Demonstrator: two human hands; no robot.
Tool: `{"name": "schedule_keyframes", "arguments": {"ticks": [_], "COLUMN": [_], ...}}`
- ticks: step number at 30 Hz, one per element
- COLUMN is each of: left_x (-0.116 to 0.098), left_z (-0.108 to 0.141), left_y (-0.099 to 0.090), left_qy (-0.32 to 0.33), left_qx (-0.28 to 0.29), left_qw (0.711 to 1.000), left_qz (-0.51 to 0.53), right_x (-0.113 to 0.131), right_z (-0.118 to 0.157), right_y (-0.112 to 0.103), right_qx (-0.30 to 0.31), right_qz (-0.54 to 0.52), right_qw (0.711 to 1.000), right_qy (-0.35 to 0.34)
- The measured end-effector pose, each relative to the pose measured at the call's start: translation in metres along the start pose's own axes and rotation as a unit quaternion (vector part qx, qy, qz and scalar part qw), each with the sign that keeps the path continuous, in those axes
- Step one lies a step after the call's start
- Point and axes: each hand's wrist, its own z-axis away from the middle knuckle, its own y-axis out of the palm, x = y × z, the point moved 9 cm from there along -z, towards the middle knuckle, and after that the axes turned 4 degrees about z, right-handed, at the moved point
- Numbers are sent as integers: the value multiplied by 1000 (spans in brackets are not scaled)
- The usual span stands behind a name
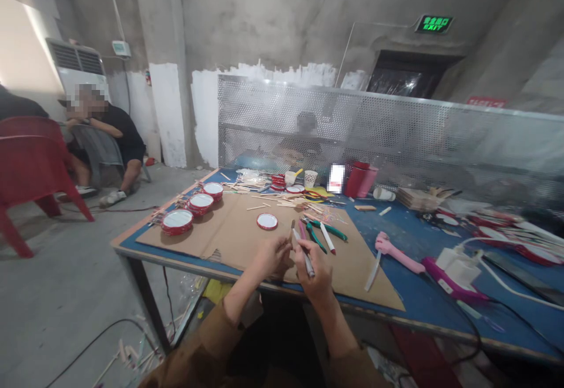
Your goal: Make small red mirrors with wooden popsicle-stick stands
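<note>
My left hand (274, 255) is closed, pinching a thin wooden stick (292, 228) that stands up from its fingertips. In my right hand (314, 270) a light-coloured marker pen (309, 263) is gripped, its upper end close to the stick. Both hands are near each other over a brown cardboard sheet (238, 247). Just beyond them lies a small round drum piece (267, 221) with a white face and red rim. Right of it are green-handled pliers (337, 231), a white marker with a red end (328, 238) and a pink pen (302, 229).
Red-rimmed small drums (177, 222) line the cardboard's left side. Loose wooden sticks (286, 200), cups (311, 179) and a red bottle (356, 180) sit at the back. A pink tool (399, 253) and purple power strip (453, 282) lie right. Another person (118, 132) sits far left.
</note>
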Motion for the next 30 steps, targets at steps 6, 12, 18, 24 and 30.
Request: {"name": "schedule_keyframes", "arguments": {"ticks": [6,12,18,24,30], "left_x": [0,1,2,4,2], "left_z": [0,0,0,0,-1], "left_y": [1,0,2,1,1], "left_qy": [10,5,12,0,2], "left_qx": [4,-4,4,3,1], "left_qw": [1000,1000,1000,1000,1000], "left_qz": [15,8,17,-1,4], "right_x": [-2,0,-1,-2,0], "right_z": [0,0,1,0,1], "right_y": [-2,0,-1,-4,0], "right_qx": [-12,-3,-4,-25,-6], "right_qz": [-2,8,5,17,12], "right_qw": [1000,1000,1000,999,1000], "right_qy": [10,-5,6,10,-2]}}
